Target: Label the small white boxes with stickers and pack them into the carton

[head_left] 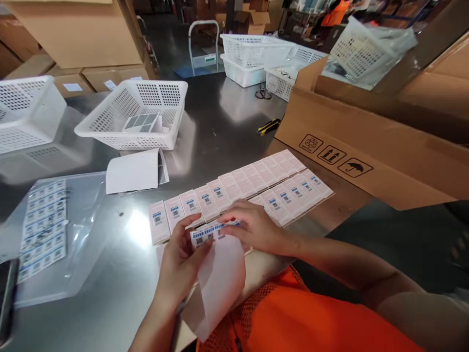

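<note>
A white sticker sheet (223, 266) hangs curled toward me, with a row of blue-and-black code labels along its top edge. My left hand (183, 252) pinches its left end between thumb and fingers. At the same top edge, the fingers of my right hand (252, 225) are closed on the labels; whether one is peeled off I cannot make out. Beneath and beyond my hands lie two slanting rows of pale pink boxes (251, 178). Several boxes in each row bear a code label, while some in the far row look bare. My hands hide part of the near row.
A large cardboard box (337, 132) stands at the right. White baskets (146, 142) sit at left and back. A yellow-black utility knife (269, 127) and scissors (263, 93) lie beyond. At left are a label sheet (44, 225) on plastic, a phone (7, 298) and folded paper (132, 171).
</note>
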A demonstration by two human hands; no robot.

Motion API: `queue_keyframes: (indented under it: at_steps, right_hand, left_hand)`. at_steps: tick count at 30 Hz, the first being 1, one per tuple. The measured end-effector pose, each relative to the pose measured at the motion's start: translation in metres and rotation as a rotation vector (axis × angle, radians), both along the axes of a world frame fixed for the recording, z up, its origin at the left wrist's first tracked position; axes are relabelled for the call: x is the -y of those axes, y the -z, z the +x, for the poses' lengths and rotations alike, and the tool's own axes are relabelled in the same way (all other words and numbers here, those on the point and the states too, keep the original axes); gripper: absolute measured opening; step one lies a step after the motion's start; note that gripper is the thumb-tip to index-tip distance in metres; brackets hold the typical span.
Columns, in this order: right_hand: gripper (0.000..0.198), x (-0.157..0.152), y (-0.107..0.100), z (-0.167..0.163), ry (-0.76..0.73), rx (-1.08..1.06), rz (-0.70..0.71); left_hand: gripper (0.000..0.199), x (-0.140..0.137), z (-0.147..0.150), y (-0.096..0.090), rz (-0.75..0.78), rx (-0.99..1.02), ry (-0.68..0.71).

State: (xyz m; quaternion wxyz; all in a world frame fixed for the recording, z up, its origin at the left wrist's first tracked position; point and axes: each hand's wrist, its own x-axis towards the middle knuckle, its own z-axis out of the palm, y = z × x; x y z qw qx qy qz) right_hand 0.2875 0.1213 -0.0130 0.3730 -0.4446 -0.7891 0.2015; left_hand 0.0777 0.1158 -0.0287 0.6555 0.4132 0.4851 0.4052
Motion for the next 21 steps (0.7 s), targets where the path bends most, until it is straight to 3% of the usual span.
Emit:
queue_keyframes:
  at_steps: [4,5,7,10,12,14,16,21]
  right_hand:
    - [0.022,0.003,-0.004,0.003,-0.145,-0.002,0.223]
    - [0.021,-0.001,-0.007,0.008,-0.174,-0.043,0.184]
    - [0.022,-0.020,-0.013,0.021,-0.127,-0.159,-0.021]
    - [0.050,-0.071,-0.016,0.044,0.107,-0.270,-0.389]
    - [0.058,-0.105,-0.012,0.056,0.180,-0.219,-0.596]
    - [0.058,-0.128,-0.007,0.062,0.162,-0.095,-0.755]
    - [0.054,-0.138,-0.003,0.063,0.113,0.063,-0.809]
    - [0.045,-0.138,0.001,0.062,0.109,0.280,-0.739]
  left_hand:
    - [0.071,0.000,0.001,0.002,-0.001,-0.015,0.016]
    - [0.071,-0.001,0.001,0.003,-0.003,-0.019,0.008]
    - [0.070,-0.001,0.001,0.004,-0.008,-0.019,-0.017]
    - [0.069,-0.002,0.001,0.006,-0.008,-0.009,-0.023]
    - [0.070,-0.003,0.000,0.006,-0.008,-0.009,-0.006]
    - [0.069,-0.004,-0.001,0.006,-0.008,-0.016,0.007]
    - [0.069,-0.004,-0.002,0.004,-0.008,-0.024,0.004]
    - [0.067,-0.002,-0.002,-0.001,0.001,-0.031,-0.025]
